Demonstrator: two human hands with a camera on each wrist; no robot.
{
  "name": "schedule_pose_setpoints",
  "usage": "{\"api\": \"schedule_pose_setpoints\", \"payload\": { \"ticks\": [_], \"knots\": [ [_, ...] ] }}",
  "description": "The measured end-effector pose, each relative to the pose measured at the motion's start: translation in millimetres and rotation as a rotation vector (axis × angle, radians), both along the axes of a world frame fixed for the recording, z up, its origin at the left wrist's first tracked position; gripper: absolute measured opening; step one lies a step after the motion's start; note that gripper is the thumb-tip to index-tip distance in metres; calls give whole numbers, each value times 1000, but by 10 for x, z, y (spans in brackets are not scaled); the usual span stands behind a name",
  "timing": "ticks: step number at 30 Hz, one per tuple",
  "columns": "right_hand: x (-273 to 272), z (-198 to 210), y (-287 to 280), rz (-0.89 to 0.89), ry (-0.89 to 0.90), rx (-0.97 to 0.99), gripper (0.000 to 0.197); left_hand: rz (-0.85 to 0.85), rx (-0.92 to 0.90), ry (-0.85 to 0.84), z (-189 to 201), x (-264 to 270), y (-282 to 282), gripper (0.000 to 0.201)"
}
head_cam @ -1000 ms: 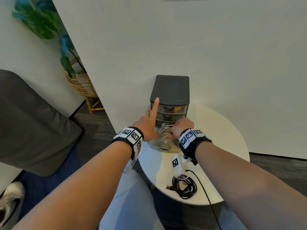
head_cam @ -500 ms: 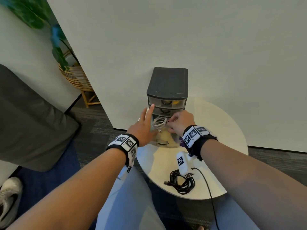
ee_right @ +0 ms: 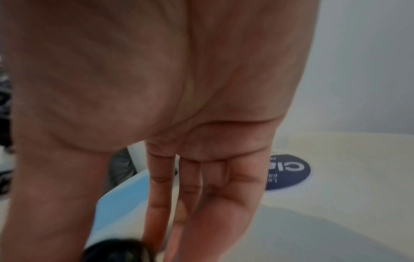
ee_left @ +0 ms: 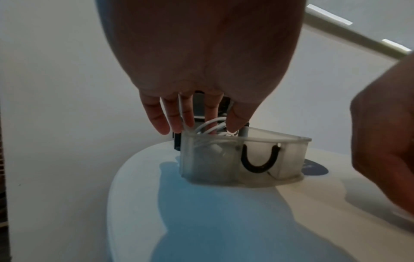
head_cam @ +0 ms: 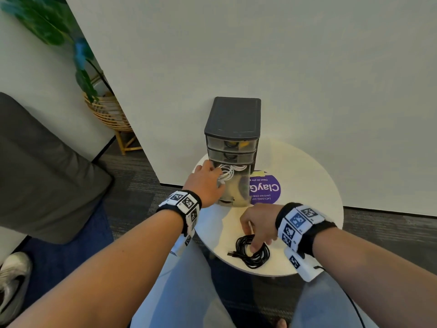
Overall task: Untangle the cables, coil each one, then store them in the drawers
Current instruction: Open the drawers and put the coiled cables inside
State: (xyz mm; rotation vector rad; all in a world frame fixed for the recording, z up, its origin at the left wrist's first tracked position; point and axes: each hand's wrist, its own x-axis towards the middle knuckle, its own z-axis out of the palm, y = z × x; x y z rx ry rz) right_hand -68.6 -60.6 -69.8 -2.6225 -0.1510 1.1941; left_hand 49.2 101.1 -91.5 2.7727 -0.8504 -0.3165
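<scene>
Left hand (head_cam: 205,183), grip loose, fingers on white cable (head_cam: 228,172) in open drawer (head_cam: 236,192); right hand (head_cam: 259,223), grip wide, touches black coil (head_cam: 254,255) on tabletop (head_cam: 307,176).

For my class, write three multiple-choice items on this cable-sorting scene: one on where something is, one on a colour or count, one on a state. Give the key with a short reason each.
1. Where is the white cable?
A. in the pulled-out bottom drawer
B. on the floor
C. on top of the drawer unit

2. What colour is the coiled cable on the round table?
A. red
B. black
C. yellow

3. What state is the top drawer in?
A. removed
B. pulled fully out
C. closed

Key: 1 A, the left hand touches it there; 2 B, the right hand reaches onto a black coil; 3 C, its front sits flush with the unit.
</scene>
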Motion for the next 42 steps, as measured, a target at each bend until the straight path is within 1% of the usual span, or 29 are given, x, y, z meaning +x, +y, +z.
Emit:
{"api": "schedule_pose_setpoints", "payload": {
  "ticks": [2,4,6,9,11,13,16,19,21,22,25,27,29,32,33,35,37,38,39,42],
  "knots": [
    [-58,-63,33,47,-76,-30,24,5,-22,40,6,-29,19,51],
    [-62,-85,-2,21,-127,-3,17,-6,-42,85,6,-34,50,57],
    [-11,-29,-116,-79,-144,93,14,-25,-50,134,20,-18,88,67],
    [131,179,-340,-267,-204,284,12,-60,-15,171,23,37,133,80],
    [247,309,-453,-401,-294,400,10,-74,1,191,12,74,145,84],
    [377,363,-507,-538,-411,461,8,-88,22,186,-3,106,153,87],
    [584,296,-476,-701,-550,438,10,-89,53,168,27,119,151,83],
    [685,150,-371,-756,-544,383,15,-111,113,130,84,95,130,82],
    [689,33,-289,-730,-567,331,16,-131,148,103,113,72,127,84],
    [685,-32,-252,-722,-607,325,17,-133,156,99,122,66,131,87],
    [640,-158,-193,-720,-745,398,27,-125,131,115,130,54,158,106],
    [620,-191,-178,-666,-784,403,29,-138,124,127,117,51,161,111],
    [600,-200,-140,-573,-797,377,25,-169,153,95,92,48,142,107],
    [590,-243,-85,-412,-832,288,15,-212,191,19,60,39,128,88],
    [589,-257,-84,-388,-835,249,17,-225,203,1,45,34,140,83],
    [581,-267,-116,-344,-819,147,25,-245,226,-23,7,33,173,77],
    [543,-250,-139,-221,-806,24,30,-256,234,-36,-23,37,196,76],
    [512,-241,-142,-159,-806,-7,34,-262,238,-41,-34,41,197,76],
    [476,-225,-133,-109,-796,-27,41,-269,242,-47,-44,44,197,76],
    [368,-237,-114,33,-727,-168,73,-294,243,-96,-91,56,204,78]
  ]
}}
